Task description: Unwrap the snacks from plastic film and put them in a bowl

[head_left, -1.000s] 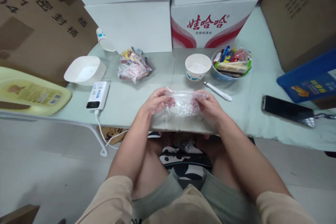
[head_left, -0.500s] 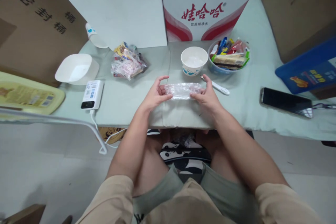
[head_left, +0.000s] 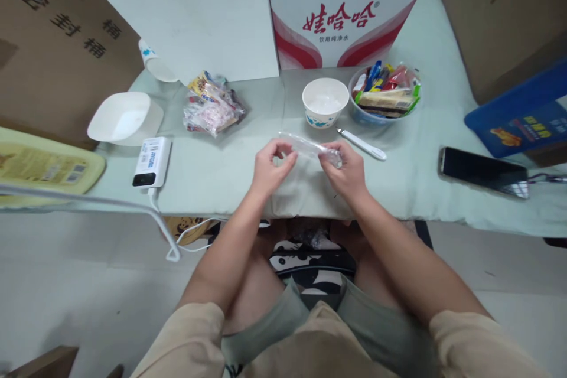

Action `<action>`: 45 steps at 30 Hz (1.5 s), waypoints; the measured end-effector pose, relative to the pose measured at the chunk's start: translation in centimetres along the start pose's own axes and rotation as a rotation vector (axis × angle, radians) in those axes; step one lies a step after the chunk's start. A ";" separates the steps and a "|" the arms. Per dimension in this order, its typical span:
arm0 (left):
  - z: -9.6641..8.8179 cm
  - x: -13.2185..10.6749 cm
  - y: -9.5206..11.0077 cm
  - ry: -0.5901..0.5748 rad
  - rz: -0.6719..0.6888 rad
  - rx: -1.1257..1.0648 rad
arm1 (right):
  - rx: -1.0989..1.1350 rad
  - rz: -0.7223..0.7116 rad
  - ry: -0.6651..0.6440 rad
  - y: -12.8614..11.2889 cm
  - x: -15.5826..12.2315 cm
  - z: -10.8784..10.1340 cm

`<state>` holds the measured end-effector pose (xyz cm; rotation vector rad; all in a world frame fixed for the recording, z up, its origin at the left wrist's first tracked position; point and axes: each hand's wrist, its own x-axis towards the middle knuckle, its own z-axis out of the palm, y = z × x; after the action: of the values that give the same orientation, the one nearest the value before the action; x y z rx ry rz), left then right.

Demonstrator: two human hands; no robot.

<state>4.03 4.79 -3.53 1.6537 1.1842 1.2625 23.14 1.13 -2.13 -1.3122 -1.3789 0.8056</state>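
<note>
A clear plastic wrapper [head_left: 308, 145] stretches between my two hands above the table, slanting down to the right. My right hand [head_left: 345, 170] is closed round its crumpled right end. Curled fingers and thumb of my left hand [head_left: 273, 168] pinch at the wrapper's left part, though its upper left corner sticks out free. Just beyond the hands stands a white paper bowl [head_left: 325, 104] with a blue pattern. To the right of it lies a white-handled tool [head_left: 363, 144] with a small metal tip.
A clear tub [head_left: 383, 113] of packaged snacks sits right of the bowl. Left are a pile of wrapped snacks [head_left: 213, 107], a white square bowl [head_left: 126, 119] and a power bank [head_left: 152, 162]. A phone [head_left: 482, 172] lies right. White cartons [head_left: 195, 29] line the back.
The wrapper was held level and spread between both hands; now it slants and is bunched more into my right hand. My left hand's fingers have curled in.
</note>
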 end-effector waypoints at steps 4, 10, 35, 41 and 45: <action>1.5 -0.4 0.2 -0.219 0.011 -0.210 | 0.249 -0.028 -0.217 0.3 -0.8 0.7; 1.9 0.2 1.0 -0.176 -0.130 -0.269 | 0.425 0.233 -0.164 1.3 -0.5 1.4; -1.1 2.1 0.6 -0.181 -0.252 -0.311 | -1.309 -0.198 -0.831 -1.3 20.4 2.8; -0.9 2.1 1.0 -0.196 -0.262 -0.317 | -1.132 0.219 -0.926 -1.1 21.8 3.3; -0.3 2.0 1.5 -0.205 -0.261 -0.357 | -1.015 0.228 -0.942 -1.4 21.2 2.3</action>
<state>4.25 6.27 -1.47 1.2862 0.9503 1.0420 23.10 21.82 3.33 -1.9820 -2.6355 0.9663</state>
